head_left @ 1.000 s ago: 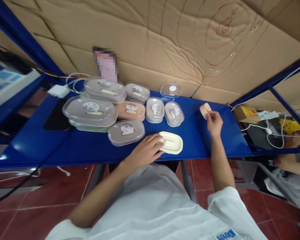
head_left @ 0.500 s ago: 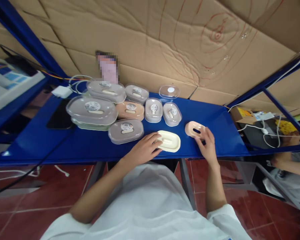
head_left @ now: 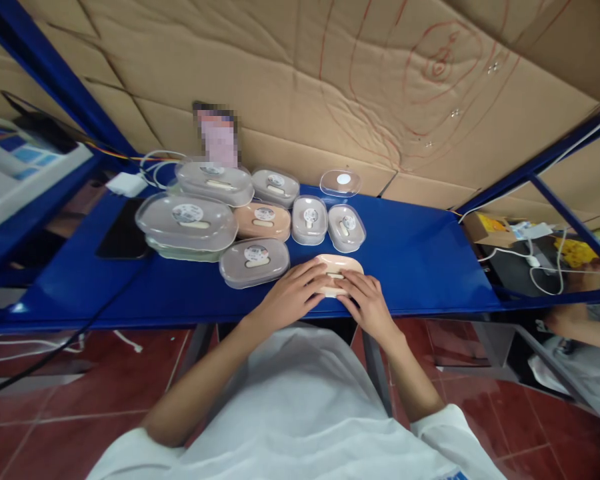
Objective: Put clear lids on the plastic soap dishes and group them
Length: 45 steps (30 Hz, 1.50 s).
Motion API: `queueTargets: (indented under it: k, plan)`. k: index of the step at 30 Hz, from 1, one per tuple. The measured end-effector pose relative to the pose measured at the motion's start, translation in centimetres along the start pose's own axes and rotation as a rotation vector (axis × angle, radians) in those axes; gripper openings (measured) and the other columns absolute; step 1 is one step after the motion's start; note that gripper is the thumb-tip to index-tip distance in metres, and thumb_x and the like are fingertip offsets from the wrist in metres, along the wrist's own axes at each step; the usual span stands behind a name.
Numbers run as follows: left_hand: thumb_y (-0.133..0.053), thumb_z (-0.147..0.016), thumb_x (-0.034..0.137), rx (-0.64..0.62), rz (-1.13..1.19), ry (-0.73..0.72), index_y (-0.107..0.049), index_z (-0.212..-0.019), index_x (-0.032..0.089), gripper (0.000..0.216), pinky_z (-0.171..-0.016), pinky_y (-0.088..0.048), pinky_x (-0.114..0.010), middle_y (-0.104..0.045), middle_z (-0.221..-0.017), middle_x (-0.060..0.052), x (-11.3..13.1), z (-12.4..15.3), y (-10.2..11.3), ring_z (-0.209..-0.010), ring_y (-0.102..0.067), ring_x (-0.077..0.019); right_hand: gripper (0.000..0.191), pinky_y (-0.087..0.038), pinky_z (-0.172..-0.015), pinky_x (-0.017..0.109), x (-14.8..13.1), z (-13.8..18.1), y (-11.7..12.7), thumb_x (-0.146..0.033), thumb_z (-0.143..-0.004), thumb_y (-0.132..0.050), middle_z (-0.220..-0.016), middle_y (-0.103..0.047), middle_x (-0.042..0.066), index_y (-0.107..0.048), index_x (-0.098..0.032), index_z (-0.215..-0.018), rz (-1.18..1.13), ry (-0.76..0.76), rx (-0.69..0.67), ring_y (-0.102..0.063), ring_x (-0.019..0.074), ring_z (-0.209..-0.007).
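Note:
A cream oval soap dish [head_left: 351, 265] lies near the front edge of the blue shelf [head_left: 420, 260]. A peach slotted insert [head_left: 333, 275] sits in it, mostly covered by fingers. My left hand [head_left: 293, 297] grips the dish's left side, fingers curled over the rim. My right hand [head_left: 366, 303] presses on the insert from the right, its fingers together on top. The two hands almost touch over the dish.
Several lidded oval soap boxes [head_left: 253, 261] crowd the shelf behind and to the left. A loose clear lid [head_left: 341, 181] lies at the back. A black phone [head_left: 123, 230] and white charger [head_left: 125, 183] lie left. Cardboard lines the back. Another person's arm [head_left: 577, 328] shows at right.
My right hand brought the peach insert from the far right of the shelf to the cream dish and set it in. My left hand stayed on the dish.

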<state>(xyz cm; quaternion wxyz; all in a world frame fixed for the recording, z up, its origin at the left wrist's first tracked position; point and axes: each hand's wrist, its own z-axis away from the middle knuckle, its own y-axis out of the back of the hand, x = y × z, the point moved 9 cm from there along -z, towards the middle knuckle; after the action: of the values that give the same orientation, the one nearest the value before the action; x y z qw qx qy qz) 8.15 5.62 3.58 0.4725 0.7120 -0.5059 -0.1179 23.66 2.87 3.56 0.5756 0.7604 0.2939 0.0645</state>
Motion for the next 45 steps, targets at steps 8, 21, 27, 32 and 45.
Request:
queueTargets:
  k: [8,21,27,32,45]
  plan:
    - [-0.06,-0.106,0.019,0.025,-0.022,-0.014,-0.065,-0.144,0.021,0.039,-0.128,-0.048,-0.048,-0.069,-0.147,-0.01,0.4,-0.2,0.6,-0.15,-0.055,-0.0278,0.04,-0.05,-0.111,0.048,0.3,-0.6,0.3,-0.036,-0.111,-0.058,-0.155,-0.065,0.01,-0.063,-0.029,-0.151,0.104,0.089,-0.02,-0.065,0.0279,-0.138]
    - [-0.066,-0.103,0.028,0.026,-0.053,0.004,-0.068,-0.132,0.016,0.032,-0.121,-0.054,-0.048,-0.07,-0.142,-0.015,0.4,0.3,0.2,-0.147,-0.057,-0.0331,0.036,-0.051,-0.111,0.049,2.9,-5.6,4.5,-0.038,-0.114,-0.046,-0.128,-0.08,0.008,-0.076,-0.026,-0.127,0.045,0.176,0.159,-0.072,0.0271,-0.126]
    - [-0.063,-0.104,0.023,-0.003,-0.014,0.011,-0.068,-0.133,0.017,0.03,-0.124,-0.052,-0.051,-0.068,-0.143,-0.015,0.2,0.1,0.1,-0.149,-0.056,-0.0321,0.05,-0.041,-0.122,0.053,13.0,-19.9,5.8,-0.036,-0.11,-0.045,-0.157,-0.061,0.016,-0.057,-0.015,-0.154,0.21,-0.015,0.143,-0.054,0.0333,-0.147]
    - [-0.063,-0.105,0.024,-0.026,-0.039,0.011,-0.067,-0.131,0.017,0.027,-0.123,-0.053,-0.05,-0.067,-0.144,-0.015,0.1,0.2,-0.1,-0.149,-0.056,-0.0322,0.059,-0.038,-0.118,0.057,16.3,-24.7,1.9,-0.03,-0.103,-0.059,-0.149,-0.062,0.022,-0.05,-0.01,-0.158,0.324,-0.048,0.016,-0.055,0.0384,-0.137]
    - [-0.066,-0.101,0.018,-0.012,0.072,0.111,-0.067,-0.123,0.019,0.021,-0.121,-0.054,-0.05,-0.051,-0.159,-0.018,-0.8,0.4,0.5,-0.149,-0.053,-0.0335,0.019,-0.051,-0.101,0.05,14.2,-7.7,8.1,-0.038,-0.104,-0.057,-0.109,-0.074,0.012,-0.064,-0.023,-0.112,0.216,-0.164,0.478,-0.069,0.0315,-0.108]
